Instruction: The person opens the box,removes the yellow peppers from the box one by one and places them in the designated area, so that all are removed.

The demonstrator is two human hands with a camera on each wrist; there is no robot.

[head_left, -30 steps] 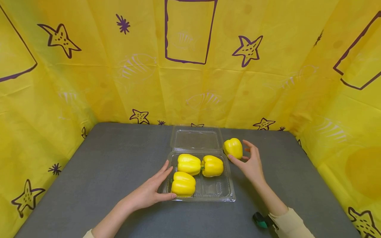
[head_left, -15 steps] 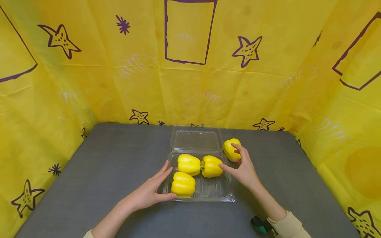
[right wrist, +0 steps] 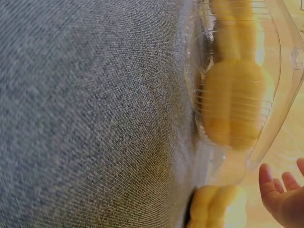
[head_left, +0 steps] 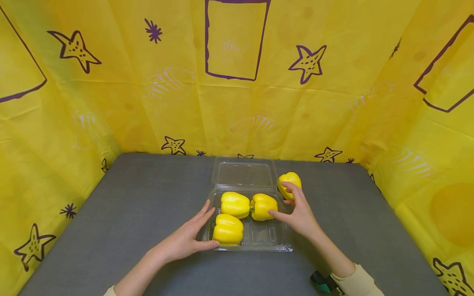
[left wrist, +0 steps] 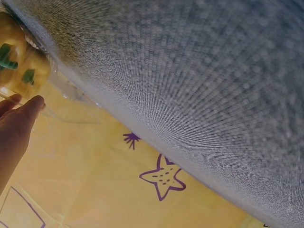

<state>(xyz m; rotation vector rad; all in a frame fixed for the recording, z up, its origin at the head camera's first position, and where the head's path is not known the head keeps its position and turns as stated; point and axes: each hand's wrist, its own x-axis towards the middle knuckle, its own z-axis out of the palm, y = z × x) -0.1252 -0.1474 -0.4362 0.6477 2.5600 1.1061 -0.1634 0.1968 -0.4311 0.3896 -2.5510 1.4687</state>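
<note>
A clear plastic clamshell container point(head_left: 259, 248) lies open with its lid point(head_left: 244, 172) folded back. Inside are three yellow bell peppers: one at back left point(head_left: 235, 204), one at front left point(head_left: 228, 230) and one at back right point(head_left: 262, 205). My left hand point(head_left: 185, 239) rests along the container's left side, thumb at the front corner and fingers extended. Over the right rim, my right hand point(head_left: 301, 213) holds nothing, fingers spread; its thumb overlaps the back-right pepper. Behind those fingers sits a fourth pepper point(head_left: 290, 178) outside the container, partly hidden.
A dark grey cloth-covered table point(head_left: 148, 185) bears everything. Yellow printed curtains point(head_left: 166, 115) rise behind it and along both sides. A black and green wrist device point(head_left: 322, 283) shows beside the right sleeve point(head_left: 357, 281).
My right hand has left the loose pepper and shifted left, over the container's right edge. The loose pepper stays where it was. My left hand has not moved.
</note>
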